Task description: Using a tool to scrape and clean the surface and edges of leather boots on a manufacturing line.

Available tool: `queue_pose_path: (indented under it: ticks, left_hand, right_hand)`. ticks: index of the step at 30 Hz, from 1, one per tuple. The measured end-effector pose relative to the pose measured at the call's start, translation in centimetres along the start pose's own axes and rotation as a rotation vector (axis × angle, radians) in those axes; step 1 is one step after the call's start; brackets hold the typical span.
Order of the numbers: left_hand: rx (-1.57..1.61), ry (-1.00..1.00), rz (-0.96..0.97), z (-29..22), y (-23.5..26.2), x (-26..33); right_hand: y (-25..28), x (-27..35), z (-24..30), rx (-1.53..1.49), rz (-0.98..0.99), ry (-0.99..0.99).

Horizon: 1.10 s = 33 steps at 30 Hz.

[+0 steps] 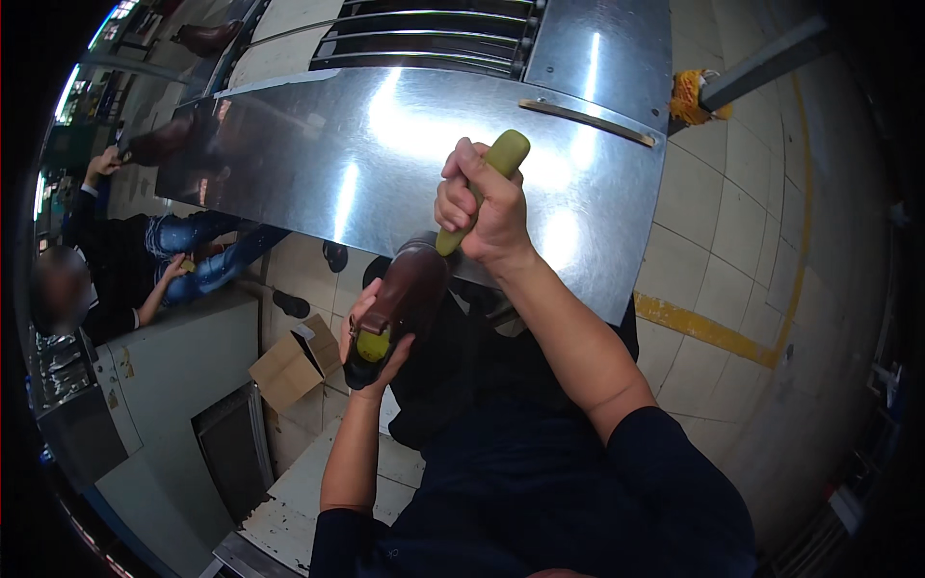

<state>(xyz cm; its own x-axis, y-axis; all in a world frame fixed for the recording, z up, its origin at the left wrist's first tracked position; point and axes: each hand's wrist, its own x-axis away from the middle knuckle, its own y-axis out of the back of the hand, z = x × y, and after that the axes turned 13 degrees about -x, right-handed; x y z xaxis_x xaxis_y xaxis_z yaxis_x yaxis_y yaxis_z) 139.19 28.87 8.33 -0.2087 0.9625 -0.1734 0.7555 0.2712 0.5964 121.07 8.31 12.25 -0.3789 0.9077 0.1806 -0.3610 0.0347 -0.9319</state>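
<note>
A dark brown leather shoe (412, 289) is held over the near edge of the metal table, its toe pointing up and away. My left hand (397, 356) grips it around the heel end, fingers along both sides. Something yellow-green, which looks like a shoe last (372, 344), shows in the shoe's opening. My right hand (489, 207) is closed round a long olive-green bar (509, 149) with rounded ends. The bar's lower end is at the shoe's toe and seems to touch it. What the bar is made of I cannot tell.
A shiny metal table (289, 144) spans the front, with rollers (424, 39) beyond it and a thin strip (588, 121) on top. At left a co-worker (116, 260) holds another brown shoe (159, 143). A cardboard box (289, 371) stands on the tiled floor.
</note>
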Motion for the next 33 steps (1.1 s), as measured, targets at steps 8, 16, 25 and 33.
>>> queue_pose_path:
  ticks: [8, 16, 25, 33]
  left_hand:
    - [-0.083, -0.097, -0.006, -1.7, 0.2, -1.2]
    - [-0.288, -0.643, 0.156, -6.1, 2.3, -8.3]
    - [-0.593, -0.449, 0.526, -14.0, 0.9, -12.3]
    - [-0.576, -0.234, 0.398, -15.4, -0.1, -9.5]
  right_hand:
    - [0.2, 0.4, -1.5, -0.071, 0.002, 0.198]
    - [1.0, 2.1, 5.3, 0.033, 0.003, 0.242]
    - [2.5, 6.8, 11.5, -0.043, -0.120, 0.264]
    - [3.8, 6.8, 10.1, -0.120, -0.088, 0.188]
